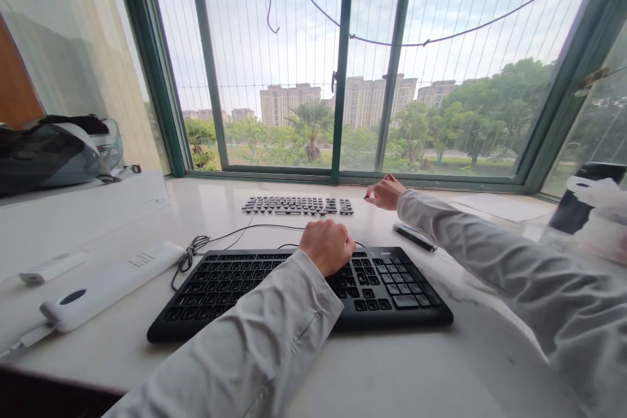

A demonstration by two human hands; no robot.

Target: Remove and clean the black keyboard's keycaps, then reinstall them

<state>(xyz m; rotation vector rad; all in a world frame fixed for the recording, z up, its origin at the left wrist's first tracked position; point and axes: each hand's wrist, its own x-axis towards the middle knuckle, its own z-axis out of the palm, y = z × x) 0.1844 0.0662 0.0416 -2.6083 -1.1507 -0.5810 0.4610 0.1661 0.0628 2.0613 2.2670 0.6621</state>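
Note:
A black keyboard (392,317) lies across the near part of the white counter. Its number pad at the right has keycaps on, while the other key places look like bare sockets. My left hand (327,245) rests closed over the keyboard's upper middle, its fingertips hidden underneath. Further back, loose black keycaps (298,205) lie in rows like a keyboard layout. Just right of these rows, my right hand (386,192) pinches a small dark piece that looks like a keycap (366,198), close above the counter.
A dark pen-like tool (414,236) lies beneath my right forearm. The keyboard's cable (191,249) is bunched at the left, beside a white power strip (112,284). A dark bag (59,150) sits on a white box (83,215). A black cup-like object (573,206) stands far right. The window closes off the back.

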